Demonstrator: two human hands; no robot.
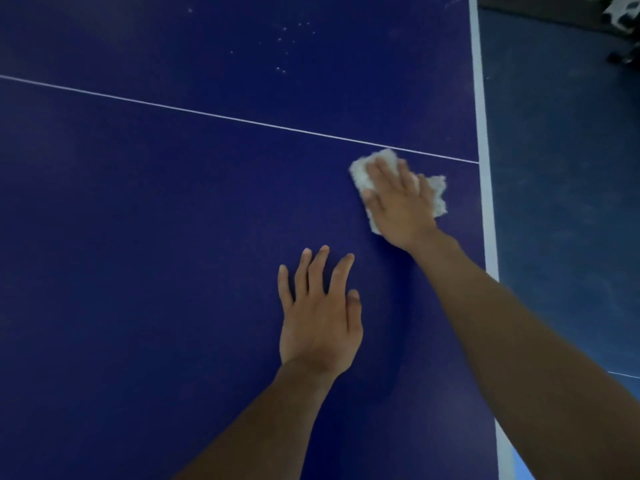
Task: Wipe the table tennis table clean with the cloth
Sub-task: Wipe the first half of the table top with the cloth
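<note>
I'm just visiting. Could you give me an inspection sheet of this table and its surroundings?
Surface: blue table, thin white line across it, white edge band on the right.
Job's things: white cloth lies crumpled near the line and edge band.
Clutter: white specks on the far half.
Hands: right hand presses flat on the cloth, fingers straight; left hand rests flat on the table.
Cables: nothing seen.
Surroundings: blue floor; blurred black-and-white object top right.
</note>
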